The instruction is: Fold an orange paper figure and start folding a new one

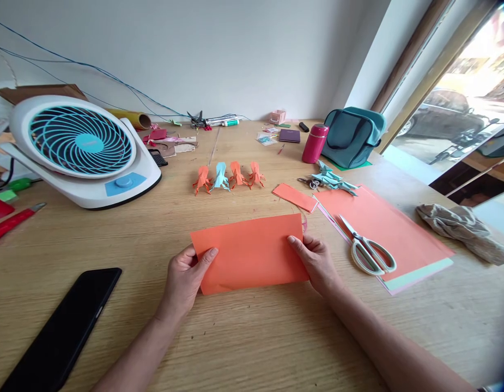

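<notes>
An orange sheet of paper [252,256] is held up in front of me, its long side running left to right and tilted slightly. My left hand [186,272] pinches its left edge, thumb on the front face and fingers behind. At the opposite edge my right hand [315,261] grips in the same way. Beyond the sheet stands a row of folded paper figures, orange and light blue [220,176]. White-handled scissors [368,250] lie to the right on a stack of coloured paper [415,239]. A folded orange strip [295,196] rests near that stack.
A white and blue fan [84,147] stands at the left, with a black phone [64,326] nearer me. A red-handled cutter [14,222] lies at the left edge. Toward the back right are a pink flask [315,144], a teal bag [353,137] and a crumpled cloth [464,231].
</notes>
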### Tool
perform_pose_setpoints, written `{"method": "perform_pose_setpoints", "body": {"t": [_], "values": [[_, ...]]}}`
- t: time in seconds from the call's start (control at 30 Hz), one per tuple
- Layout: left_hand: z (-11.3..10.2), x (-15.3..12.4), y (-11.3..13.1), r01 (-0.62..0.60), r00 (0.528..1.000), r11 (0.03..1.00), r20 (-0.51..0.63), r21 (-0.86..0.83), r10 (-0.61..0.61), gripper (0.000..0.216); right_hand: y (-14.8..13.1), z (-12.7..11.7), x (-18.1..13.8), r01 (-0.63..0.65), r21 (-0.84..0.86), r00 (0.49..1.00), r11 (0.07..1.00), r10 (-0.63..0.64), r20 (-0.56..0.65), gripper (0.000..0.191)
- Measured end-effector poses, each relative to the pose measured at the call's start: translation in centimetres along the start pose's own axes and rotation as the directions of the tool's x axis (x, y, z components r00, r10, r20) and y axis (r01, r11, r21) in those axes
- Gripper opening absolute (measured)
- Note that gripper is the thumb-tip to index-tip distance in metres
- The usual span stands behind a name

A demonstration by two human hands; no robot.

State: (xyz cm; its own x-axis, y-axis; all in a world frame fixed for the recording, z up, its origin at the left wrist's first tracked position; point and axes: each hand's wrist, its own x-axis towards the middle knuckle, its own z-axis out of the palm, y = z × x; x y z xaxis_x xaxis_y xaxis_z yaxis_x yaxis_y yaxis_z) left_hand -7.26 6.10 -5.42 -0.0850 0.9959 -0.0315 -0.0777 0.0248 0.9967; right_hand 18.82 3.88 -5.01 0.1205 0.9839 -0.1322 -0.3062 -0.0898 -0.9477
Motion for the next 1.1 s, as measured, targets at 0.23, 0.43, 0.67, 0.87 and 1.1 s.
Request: {"method": "perform_pose_setpoints", "body": {"t": [0.23,0.43,0.67,0.87,1.1], "values": [[0.01,0.09,-0.15,-0.007,1.0,1.0,0.002,-0.014,0.007,0.034,0.05,-0.08,-0.01,0.009,-0.024,1.0,1.0,-0.009,-0.006,0.039],[0.04,-0.06,0.04,-0.002,1.0,1.0,-0.009,-0.012,0.002,0.035,0.26,-0.37,0.08,0.015,-0.099,0.999,0.995,-0.018,-0.031,0.045],[0.33,-0.26,0.46,-0.01,1.0,1.0,-0.014,-0.014,0.01,0.037,0.02,0.0,-0.04,0.012,-0.063,0.999,0.998,-0.015,-0.048,0.04],[0.65,-0.55,0.83,-0.023,1.0,1.0,-0.012,0.007,0.023,0.035,0.03,0.08,-0.12,0.003,-0.032,0.998,0.999,-0.005,-0.067,0.035],[0.61,-0.58,0.7,-0.035,0.999,0.999,0.018,-0.034,0.036,0.03,0.82,-0.63,0.21,-0.001,-0.013,0.999,1.0,0.0,-0.044,0.028]]}}
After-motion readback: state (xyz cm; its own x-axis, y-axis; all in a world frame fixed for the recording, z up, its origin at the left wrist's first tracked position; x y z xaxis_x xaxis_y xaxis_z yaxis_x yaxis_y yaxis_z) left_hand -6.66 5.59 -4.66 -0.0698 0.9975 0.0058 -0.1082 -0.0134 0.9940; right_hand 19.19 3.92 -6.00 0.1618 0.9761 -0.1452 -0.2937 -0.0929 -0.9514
